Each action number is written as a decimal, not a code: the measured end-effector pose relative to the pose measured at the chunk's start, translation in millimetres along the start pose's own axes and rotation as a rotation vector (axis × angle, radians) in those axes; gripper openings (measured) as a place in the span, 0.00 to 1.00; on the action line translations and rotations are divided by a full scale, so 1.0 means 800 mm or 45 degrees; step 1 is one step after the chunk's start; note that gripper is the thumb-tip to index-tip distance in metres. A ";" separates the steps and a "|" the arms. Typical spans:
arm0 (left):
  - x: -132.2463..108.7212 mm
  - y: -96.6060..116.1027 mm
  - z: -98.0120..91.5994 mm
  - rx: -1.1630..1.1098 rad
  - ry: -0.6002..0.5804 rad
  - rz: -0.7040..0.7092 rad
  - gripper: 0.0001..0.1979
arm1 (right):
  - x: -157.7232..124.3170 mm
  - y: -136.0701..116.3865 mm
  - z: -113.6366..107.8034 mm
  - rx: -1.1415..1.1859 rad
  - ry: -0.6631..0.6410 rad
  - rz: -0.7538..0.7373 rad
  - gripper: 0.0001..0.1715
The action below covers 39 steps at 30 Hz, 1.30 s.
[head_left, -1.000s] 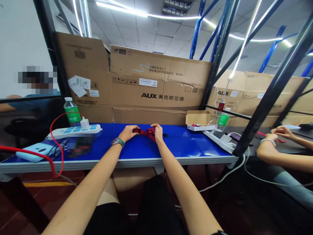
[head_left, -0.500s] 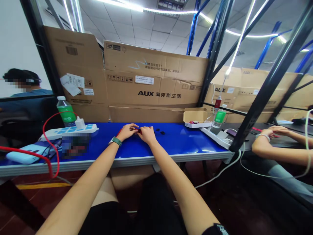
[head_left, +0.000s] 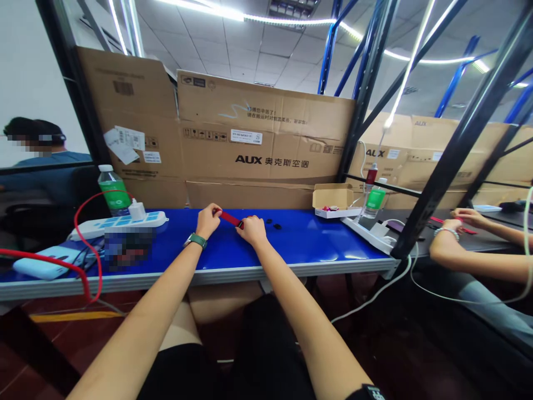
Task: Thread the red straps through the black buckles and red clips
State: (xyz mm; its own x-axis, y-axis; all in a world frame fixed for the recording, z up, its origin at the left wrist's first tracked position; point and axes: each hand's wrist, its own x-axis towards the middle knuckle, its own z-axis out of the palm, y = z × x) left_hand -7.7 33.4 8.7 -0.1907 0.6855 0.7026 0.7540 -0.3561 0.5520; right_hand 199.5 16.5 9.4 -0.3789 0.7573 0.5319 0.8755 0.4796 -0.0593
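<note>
A red strap [head_left: 229, 217] is stretched between my two hands, just above the blue tabletop [head_left: 308, 244]. My left hand [head_left: 209, 220] pinches its left end, where a small dark bit shows at the fingertips. My right hand [head_left: 254, 229] is closed on the other end, at a small black piece [head_left: 240, 224] that looks like a buckle; the fingers hide most of it. Small black parts [head_left: 277, 226] lie on the table just right of my right hand.
At the left are a power strip [head_left: 120, 223], a green-labelled bottle [head_left: 113, 189], a light blue power bank [head_left: 48, 265] and a red cable [head_left: 85, 280]. An open small box [head_left: 333, 203] stands back right, near a white power strip [head_left: 368, 234]. A co-worker's hands [head_left: 458, 222] work at the right.
My left hand has moved left and slightly up, away from my right hand. More of the red strap now shows between them. The right hand has stayed almost in place.
</note>
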 end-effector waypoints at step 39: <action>-0.018 -0.029 -0.001 0.728 -0.539 0.027 0.18 | -0.009 0.075 0.000 0.100 0.246 0.889 0.20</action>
State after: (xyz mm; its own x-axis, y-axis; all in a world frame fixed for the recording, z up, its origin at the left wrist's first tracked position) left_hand -22.6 31.1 -13.7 0.0007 0.9113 0.4118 0.9886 -0.0626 0.1367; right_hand 254.5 39.8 1.7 0.3259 0.8102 0.4871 0.8669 -0.0505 -0.4960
